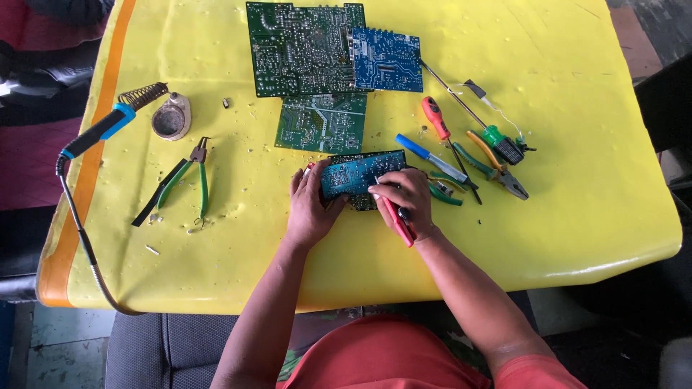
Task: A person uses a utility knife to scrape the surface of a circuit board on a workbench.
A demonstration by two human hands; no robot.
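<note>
The left hand (311,209) is curled around the near-left end of a small teal circuit board (357,173), thumb and fingers pinching its edge so the board stays pinned flat on the yellow surface (562,216) and does not slide. The right hand (406,198) is closed in a pen-like grip on a red-handled tool (398,220), whose tip meets the board's near edge just beside the fingers; the handle runs back along the palm toward the wrist, which probably gives fine control over the point. What kind of tip it has cannot be told. Just right of this hand lie green-handled pliers (441,189), a blue pen-like tool (431,158), a red screwdriver (437,119) and yellow-handled pliers (497,167), close enough to grab without shifting. Beyond both hands sit three more boards: a large green board (295,50), a blue board (387,61) overlapping it, and a smaller green board (322,124). Well left of the left hand rest green-handled cutters (186,180), and farther out a soldering iron (101,131) with its coil stand (171,115), kept apart from the work.
</note>
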